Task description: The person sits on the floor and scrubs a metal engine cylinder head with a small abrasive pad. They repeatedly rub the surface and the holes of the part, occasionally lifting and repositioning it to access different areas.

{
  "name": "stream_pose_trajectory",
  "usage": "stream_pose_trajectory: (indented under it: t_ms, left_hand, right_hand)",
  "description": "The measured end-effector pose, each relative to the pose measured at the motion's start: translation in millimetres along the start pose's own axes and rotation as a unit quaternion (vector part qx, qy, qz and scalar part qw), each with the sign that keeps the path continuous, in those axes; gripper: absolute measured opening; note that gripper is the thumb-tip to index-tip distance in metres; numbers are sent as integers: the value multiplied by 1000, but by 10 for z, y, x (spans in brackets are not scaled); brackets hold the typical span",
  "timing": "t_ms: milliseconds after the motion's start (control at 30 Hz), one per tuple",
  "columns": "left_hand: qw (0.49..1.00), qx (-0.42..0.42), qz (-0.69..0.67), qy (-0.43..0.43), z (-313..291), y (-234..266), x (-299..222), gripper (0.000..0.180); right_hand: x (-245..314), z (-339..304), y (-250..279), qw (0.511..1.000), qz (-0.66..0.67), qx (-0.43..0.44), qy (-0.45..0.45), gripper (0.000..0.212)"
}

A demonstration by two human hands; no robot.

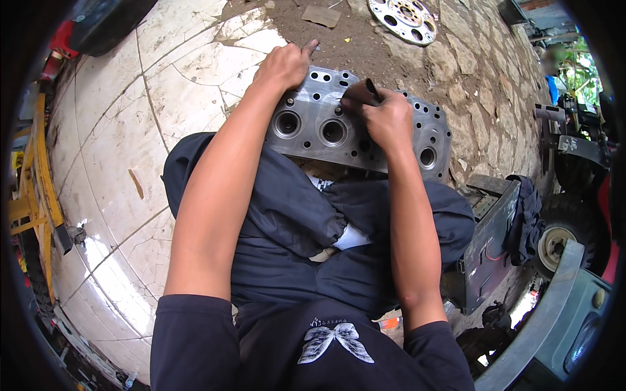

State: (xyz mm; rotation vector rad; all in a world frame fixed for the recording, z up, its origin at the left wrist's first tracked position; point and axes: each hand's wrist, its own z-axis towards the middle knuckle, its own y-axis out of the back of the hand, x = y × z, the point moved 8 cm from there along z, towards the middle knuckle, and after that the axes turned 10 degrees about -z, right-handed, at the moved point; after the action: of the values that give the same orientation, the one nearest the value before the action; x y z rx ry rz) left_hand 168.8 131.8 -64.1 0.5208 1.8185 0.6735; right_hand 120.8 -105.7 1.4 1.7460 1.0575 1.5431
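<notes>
A grey metal cylinder head point(355, 142) with round valve openings and bolt holes lies face up in front of my crossed legs. At its far left corner, my left hand point(285, 66) is closed over the edge, thumb pointing outward. My right hand point(386, 117) is above the middle of the face, pinching a curled dark brown sheet that looks like sandpaper point(362, 94). That hand and sheet cover part of the face, including the area around one valve opening. Fingertips of the right hand are partly hidden by the sheet.
Beyond the cylinder head, a round metal plate with holes point(403, 18) and a cardboard scrap point(321, 16) lie on dirt and stone. Cracked white tiles point(111, 140) spread to the left, near a yellow metal frame point(40, 176). A metal box point(490, 244) and a wheel point(562, 238) stand right.
</notes>
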Motion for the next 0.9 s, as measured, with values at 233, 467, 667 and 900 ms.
stream_pose_trajectory:
  t_ms: [233, 467, 667, 900]
  left_hand:
    - [995, 52, -63, -64, 225, -135, 99, 82]
    - [988, 93, -107, -56, 287, -190, 283, 75]
    - [984, 96, -138, -56, 301, -200, 268, 71]
    - [976, 160, -148, -11, 200, -156, 268, 69]
  right_hand:
    - [435, 184, -156, 993, -118, -9, -23, 42]
    - [610, 281, -271, 986, -137, 92, -37, 40]
    - [753, 231, -347, 988, -138, 64, -22, 41]
    - [745, 141, -199, 986, -162, 46, -6, 45]
